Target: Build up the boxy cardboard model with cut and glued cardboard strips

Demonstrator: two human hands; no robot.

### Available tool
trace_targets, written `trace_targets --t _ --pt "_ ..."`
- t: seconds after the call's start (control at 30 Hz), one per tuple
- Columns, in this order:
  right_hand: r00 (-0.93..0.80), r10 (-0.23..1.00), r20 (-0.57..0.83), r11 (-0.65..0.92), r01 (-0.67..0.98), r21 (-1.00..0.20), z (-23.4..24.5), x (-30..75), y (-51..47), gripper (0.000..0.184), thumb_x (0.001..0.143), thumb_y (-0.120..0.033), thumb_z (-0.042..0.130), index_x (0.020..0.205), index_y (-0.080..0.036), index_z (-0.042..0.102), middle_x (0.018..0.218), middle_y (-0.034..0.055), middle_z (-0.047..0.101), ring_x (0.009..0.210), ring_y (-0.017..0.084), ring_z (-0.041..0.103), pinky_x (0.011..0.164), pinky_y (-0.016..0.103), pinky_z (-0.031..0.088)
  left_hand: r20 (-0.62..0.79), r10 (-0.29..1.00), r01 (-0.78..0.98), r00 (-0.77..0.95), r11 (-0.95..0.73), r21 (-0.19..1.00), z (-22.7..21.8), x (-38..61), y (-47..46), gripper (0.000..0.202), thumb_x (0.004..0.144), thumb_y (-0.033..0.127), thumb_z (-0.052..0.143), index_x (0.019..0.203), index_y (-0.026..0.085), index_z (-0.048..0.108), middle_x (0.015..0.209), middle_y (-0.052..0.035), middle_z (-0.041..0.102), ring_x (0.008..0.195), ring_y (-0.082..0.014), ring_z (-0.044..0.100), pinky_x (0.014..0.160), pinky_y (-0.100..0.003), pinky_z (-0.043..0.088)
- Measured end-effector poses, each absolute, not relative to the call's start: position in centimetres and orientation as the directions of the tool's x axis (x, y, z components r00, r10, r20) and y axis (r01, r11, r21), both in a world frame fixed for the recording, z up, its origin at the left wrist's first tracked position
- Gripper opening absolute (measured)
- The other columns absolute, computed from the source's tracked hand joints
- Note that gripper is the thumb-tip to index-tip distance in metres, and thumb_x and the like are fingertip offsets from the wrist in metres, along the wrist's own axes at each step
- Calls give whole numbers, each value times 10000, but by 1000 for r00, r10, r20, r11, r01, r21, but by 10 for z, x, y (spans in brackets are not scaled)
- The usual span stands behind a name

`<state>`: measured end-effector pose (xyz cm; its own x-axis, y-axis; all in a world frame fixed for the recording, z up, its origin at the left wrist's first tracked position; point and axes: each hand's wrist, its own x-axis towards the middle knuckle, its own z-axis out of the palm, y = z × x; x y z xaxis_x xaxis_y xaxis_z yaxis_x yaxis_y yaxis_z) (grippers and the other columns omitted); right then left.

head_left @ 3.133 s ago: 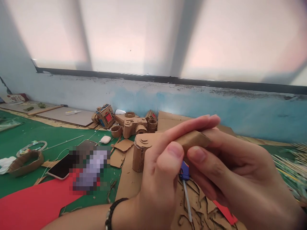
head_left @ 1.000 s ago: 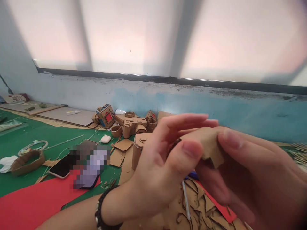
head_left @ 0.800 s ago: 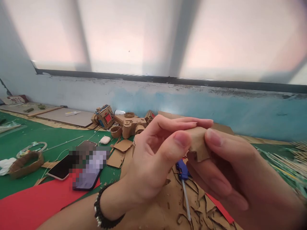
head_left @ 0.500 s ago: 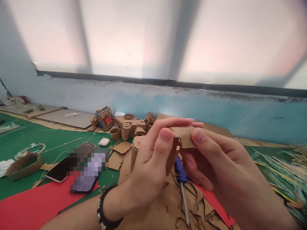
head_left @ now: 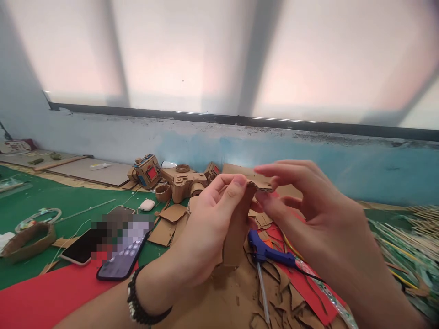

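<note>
A bent strip of brown cardboard point(head_left: 236, 237) is upright in front of me, its top end folded over into a short flap. My left hand point(head_left: 212, 214) is closed around it, with the thumb pressed near the fold. At the flap is my right hand point(head_left: 308, 214), its thumb against the underside and its index finger curved above; the other fingers are partly hidden behind. Just below my hands lies a blue glue gun point(head_left: 264, 249) with a clear glue stick point(head_left: 262, 288) beside it, on a cardboard sheet point(head_left: 202, 301) strewn with offcuts.
Cardboard model cameras point(head_left: 187, 183) stand against the wall. On the left are two phones point(head_left: 120, 260), a white earbud case point(head_left: 147, 205), a cardboard ring point(head_left: 30, 242) and red paper point(head_left: 44, 297). Thin wooden sticks point(head_left: 418, 228) and plastic wrap lie at the right.
The right hand has rotated and its fingers have spread around the flap. The cardboard piece has turned, showing its long side. More of the glue gun is visible.
</note>
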<state>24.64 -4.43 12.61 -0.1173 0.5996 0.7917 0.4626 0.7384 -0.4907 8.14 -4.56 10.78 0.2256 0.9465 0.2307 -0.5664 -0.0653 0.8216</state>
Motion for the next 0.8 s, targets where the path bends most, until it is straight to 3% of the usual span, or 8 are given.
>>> trace_targets --t 0.07,0.2,0.4,0.5,0.63,0.8 --pt "-132 585 800 743 483 -464 124 247 -39 103 1024 -384 775 1076 -329 844 1186 29 729 770 140 762 621 232 660 209 943 -565 260 -27 825 107 82 -46 410 958 550 848 1076 194 683 952 -20 758 696 -101 663 662 -203 570" --pt "-24 585 810 715 486 -502 128 249 -40 104 1013 -380 795 942 -313 830 983 17 766 743 182 762 624 276 670 216 916 -546 337 3 838 105 84 -46 375 1031 552 761 1138 204 672 938 -26 774 691 -102 695 663 -194 560" --pt "240 475 847 599 616 -511 133 252 -46 213 992 -551 793 1013 -341 826 976 50 783 890 292 753 724 423 681 262 847 -486 463 -4 874 102 85 -41 279 1105 437 673 1219 182 683 878 -21 751 690 -111 728 677 -200 594" --pt "299 431 852 599 611 -517 130 250 -45 226 995 -554 795 1050 -335 809 967 54 766 843 295 733 748 466 658 249 824 -433 510 -5 902 99 86 -39 250 1099 395 690 1227 180 679 992 -42 772 729 -98 742 711 -198 620" --pt "310 446 840 630 558 -540 129 250 -43 246 992 -560 802 1060 -324 788 894 29 739 750 245 720 691 412 639 235 799 -385 554 -5 923 96 88 -38 194 1093 325 696 1213 172 688 1210 -101 790 803 -95 769 777 -207 640" --pt "203 546 813 647 514 -563 131 252 -40 216 973 -536 817 987 -322 788 798 9 737 700 210 730 543 307 606 267 816 -390 513 -55 919 95 88 -37 257 1079 392 718 1219 181 675 1084 -76 812 804 -121 796 798 -224 649"
